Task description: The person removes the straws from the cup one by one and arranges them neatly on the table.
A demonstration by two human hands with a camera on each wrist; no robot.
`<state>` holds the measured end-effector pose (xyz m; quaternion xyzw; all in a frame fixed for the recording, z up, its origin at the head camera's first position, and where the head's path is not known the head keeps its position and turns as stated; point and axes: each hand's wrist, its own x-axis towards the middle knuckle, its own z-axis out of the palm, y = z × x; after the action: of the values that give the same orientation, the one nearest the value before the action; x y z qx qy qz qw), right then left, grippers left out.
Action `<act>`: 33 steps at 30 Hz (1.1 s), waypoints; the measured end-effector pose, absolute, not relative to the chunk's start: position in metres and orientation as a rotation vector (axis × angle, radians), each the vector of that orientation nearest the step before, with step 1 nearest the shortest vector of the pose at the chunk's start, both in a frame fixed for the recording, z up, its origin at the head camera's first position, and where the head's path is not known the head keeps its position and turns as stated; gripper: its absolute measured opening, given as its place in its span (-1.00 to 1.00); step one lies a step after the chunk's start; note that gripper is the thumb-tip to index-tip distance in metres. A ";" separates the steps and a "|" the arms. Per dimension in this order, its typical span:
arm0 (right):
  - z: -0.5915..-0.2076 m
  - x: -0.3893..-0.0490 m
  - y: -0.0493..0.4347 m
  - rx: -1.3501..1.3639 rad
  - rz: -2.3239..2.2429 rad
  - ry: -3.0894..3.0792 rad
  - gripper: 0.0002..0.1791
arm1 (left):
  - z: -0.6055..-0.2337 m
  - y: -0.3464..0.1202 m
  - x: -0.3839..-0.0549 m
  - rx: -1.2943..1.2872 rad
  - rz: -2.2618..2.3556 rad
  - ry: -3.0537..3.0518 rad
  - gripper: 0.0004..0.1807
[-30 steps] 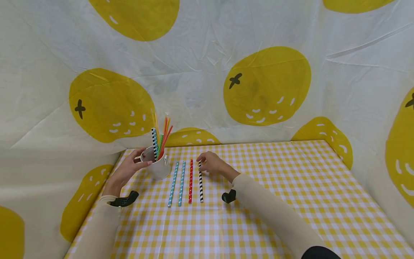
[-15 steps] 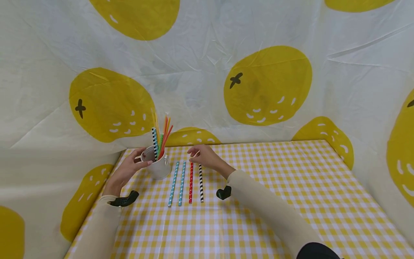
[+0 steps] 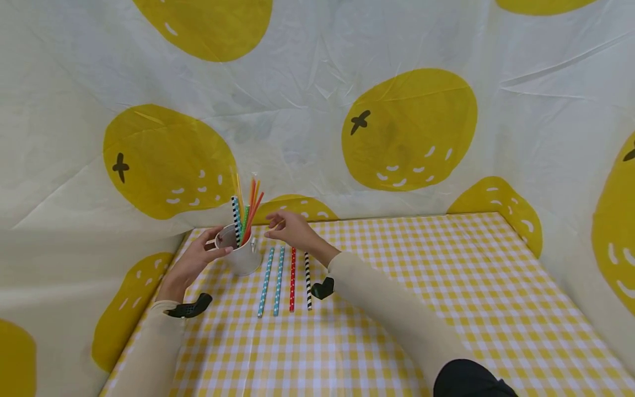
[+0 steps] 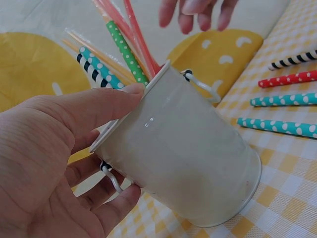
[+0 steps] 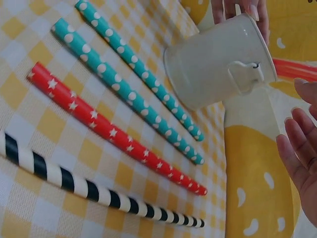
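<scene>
My left hand [image 3: 194,260] holds a small white metal bucket [image 3: 246,262] by its rim, thumb on top and fingers by the wire handle. Out of the bucket lean several straws: red and orange plastic ones [image 3: 255,205], a green dotted straw [image 4: 126,53], and teal and black-striped ones. My right hand [image 3: 294,229] hovers just right of the bucket's mouth, fingers loosely bent with nothing between them. Side by side on the cloth lie two teal dotted straws [image 3: 266,282], a red straw with white stars [image 5: 111,131] and a black-and-white striped straw [image 5: 94,191].
A yellow checked tablecloth [image 3: 421,286] covers the table. Behind and to the left hangs a pale sheet [image 3: 297,132] printed with big yellow fruits, close to the bucket and the table's back edge.
My right hand has left the top end of the striped straw and moved left over the row, toward the bucket. The left hand, bucket and laid-out straws stay put.
</scene>
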<state>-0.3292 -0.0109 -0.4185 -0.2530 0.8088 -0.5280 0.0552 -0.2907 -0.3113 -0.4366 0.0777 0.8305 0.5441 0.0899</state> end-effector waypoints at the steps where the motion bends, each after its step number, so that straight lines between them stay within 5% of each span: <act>1: -0.417 -0.330 -0.013 -0.767 -1.613 2.452 -0.49 | -0.436 -0.311 -0.291 0.226 1.627 2.464 -0.04; 12: -0.406 -0.336 -0.034 -0.754 -1.726 2.348 -0.28 | -0.433 -0.310 -0.289 0.229 1.645 2.451 -0.07; 23: -0.403 -0.336 -0.051 -0.711 -1.780 2.301 -0.53 | -0.435 -0.310 -0.290 0.222 1.678 2.434 -0.08; 33: -0.400 -0.341 -0.069 -0.560 -1.855 2.338 -0.25 | -0.435 -0.310 -0.290 0.213 1.677 2.441 -0.07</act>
<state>-0.3408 -0.0689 -0.3997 -0.1841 0.7689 -0.6101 0.0525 -0.2901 -0.3101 -0.4349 0.0716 0.8191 0.5626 0.0859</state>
